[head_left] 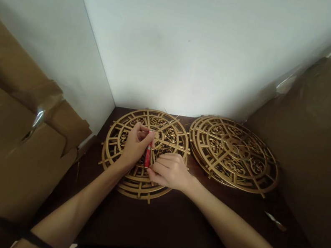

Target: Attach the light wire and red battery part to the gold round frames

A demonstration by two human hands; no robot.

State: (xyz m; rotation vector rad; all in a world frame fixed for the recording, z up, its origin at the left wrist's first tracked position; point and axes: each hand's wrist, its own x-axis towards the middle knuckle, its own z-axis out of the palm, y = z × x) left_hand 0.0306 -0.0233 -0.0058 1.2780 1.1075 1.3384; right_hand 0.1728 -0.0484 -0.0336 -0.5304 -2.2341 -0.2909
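Note:
A small red tube with a pale band stands over the nearer stack of round gold lattice panels. My left hand is closed, thumb and fingers pinching the tube's upper end. At its lower end, my right hand is closed with the fingers curled, thumb and fingertip against the tube. Scrollwork and thin wires show in the panel beneath both hands. The hands hide part of the panel's centre and lower right.
Another stack of gold lattice panels lies to the right, with loose thin wires on top. A small pale-and-reddish strip rests on the dark table. Cardboard stands at left, more cardboard at right, a white wall behind.

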